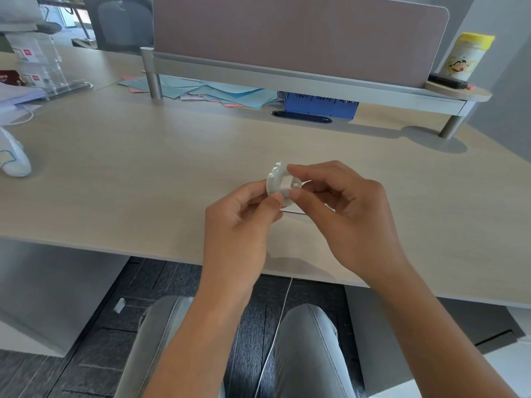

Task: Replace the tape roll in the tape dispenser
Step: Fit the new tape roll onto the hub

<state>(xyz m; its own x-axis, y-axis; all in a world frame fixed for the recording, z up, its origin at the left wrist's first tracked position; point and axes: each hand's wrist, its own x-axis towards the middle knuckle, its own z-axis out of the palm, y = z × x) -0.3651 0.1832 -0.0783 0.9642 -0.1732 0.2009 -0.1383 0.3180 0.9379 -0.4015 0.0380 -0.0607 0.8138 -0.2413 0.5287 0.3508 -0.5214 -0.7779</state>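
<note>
A small clear tape roll [276, 179] with a white hub in its centre is held up above the pale wooden desk [143, 173]. My left hand [244, 222] pinches its lower left rim with thumb and fingers. My right hand [344, 202] grips the right side, thumb and forefinger on the white hub [290, 187]. Under the hands a thin white-edged object [293, 211] lies on the desk, mostly hidden; I cannot tell if it is the dispenser.
A white computer mouse [14, 159] lies at the left edge. Blue and pink papers [212, 91] and a blue box [321, 106] sit under the monitor shelf [316, 81]. A yellow-lidded canister [465, 56] stands at the right on it. Clear acrylic holders [43, 67] stand far left.
</note>
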